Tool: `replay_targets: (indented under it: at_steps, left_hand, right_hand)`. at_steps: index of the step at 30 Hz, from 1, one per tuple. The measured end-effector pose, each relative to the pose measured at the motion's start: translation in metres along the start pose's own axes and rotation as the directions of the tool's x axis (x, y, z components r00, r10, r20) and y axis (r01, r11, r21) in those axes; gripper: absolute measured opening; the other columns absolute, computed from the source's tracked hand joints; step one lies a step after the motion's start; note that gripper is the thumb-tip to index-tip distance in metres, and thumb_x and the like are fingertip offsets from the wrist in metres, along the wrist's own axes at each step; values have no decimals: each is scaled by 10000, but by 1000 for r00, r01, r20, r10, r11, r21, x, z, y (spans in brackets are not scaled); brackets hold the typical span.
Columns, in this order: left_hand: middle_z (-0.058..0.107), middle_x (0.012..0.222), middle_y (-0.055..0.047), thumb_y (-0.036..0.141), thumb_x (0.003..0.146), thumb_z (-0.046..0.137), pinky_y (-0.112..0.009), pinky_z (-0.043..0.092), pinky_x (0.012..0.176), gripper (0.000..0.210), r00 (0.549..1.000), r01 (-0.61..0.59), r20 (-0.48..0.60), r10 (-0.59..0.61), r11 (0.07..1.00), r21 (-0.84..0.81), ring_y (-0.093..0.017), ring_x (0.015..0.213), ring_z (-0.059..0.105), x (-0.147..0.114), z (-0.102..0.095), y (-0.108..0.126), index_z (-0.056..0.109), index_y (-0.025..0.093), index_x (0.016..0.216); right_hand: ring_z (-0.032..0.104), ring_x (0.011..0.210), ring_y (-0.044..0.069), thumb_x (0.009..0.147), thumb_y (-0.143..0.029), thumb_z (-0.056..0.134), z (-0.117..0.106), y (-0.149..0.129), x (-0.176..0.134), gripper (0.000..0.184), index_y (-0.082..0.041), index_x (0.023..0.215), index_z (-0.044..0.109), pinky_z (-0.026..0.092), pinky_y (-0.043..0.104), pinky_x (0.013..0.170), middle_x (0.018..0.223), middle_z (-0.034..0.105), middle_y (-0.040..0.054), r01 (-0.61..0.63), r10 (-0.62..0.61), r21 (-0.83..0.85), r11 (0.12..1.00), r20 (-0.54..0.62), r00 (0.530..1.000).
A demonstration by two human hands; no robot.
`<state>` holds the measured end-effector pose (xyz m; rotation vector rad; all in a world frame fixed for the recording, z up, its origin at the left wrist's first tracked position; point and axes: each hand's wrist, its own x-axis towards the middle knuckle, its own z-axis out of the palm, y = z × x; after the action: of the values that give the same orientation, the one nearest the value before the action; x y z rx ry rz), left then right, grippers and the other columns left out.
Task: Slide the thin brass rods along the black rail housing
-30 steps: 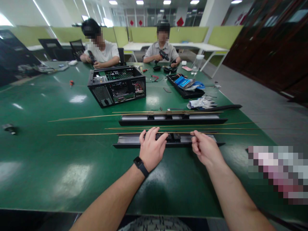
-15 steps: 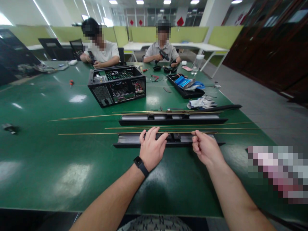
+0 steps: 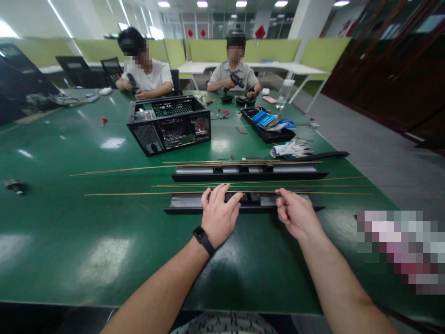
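Setting: open-plan office with workshop gear; yellow-green partitions (image 3: 278, 50) and white workstations (image 3: 196, 67) stand beyond the far edge of the green desk (image 3: 52, 260), under ceiling lights (image 3: 241, 3), with dark wood cabinets (image 3: 385, 69) past its right edge. Workshop signs: an open computer case (image 3: 172, 127) with its interior exposed toward the far edge, a black parts tray (image 3: 278, 138) and work gloves (image 3: 292, 148) near the right edge, dark-edged metal rails (image 3: 250, 176) between them and the near edge, and a seated person (image 3: 222, 73) at the far edge holding a drill-like tool (image 3: 237, 80).
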<state>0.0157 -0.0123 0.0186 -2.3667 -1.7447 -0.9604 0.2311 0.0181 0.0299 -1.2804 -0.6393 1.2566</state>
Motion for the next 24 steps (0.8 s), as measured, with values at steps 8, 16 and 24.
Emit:
replay_targets:
  at_steps: [8,16,24]
  left_hand:
    - [547,1410,-61,310,960,540,-527,199,1164,284,1000,4,9,-4,1000,1,-243,1384,422,0,0,0,630,377,1221]
    - [557,1398,-71,293,952,548,-528,212,1158,284,1000,-2,-7,2,1000,-7,-256,1369,437,0,-2,1,647,359,1210]
    - [554,1401,-69,297,952,550,-533,208,1156,286,1000,3,0,-3,1000,0,-255,1375,429,0,-1,1,643,366,1213]
  right_hand:
    - [392,276,58,805,-319,737,-1,1,1,208,-145,851,630,200,151,230,539,567,-26,6,-6,7,1000,5,1000]
    - [402,280,67,859,-275,681,-1,-2,0,143,-166,833,592,214,155,224,537,555,-33,-7,8,47,999,-22,1000]
    - [376,262,56,836,-367,711,0,-1,-1,245,-139,892,642,199,154,230,528,558,-28,-38,38,18,999,12,999]
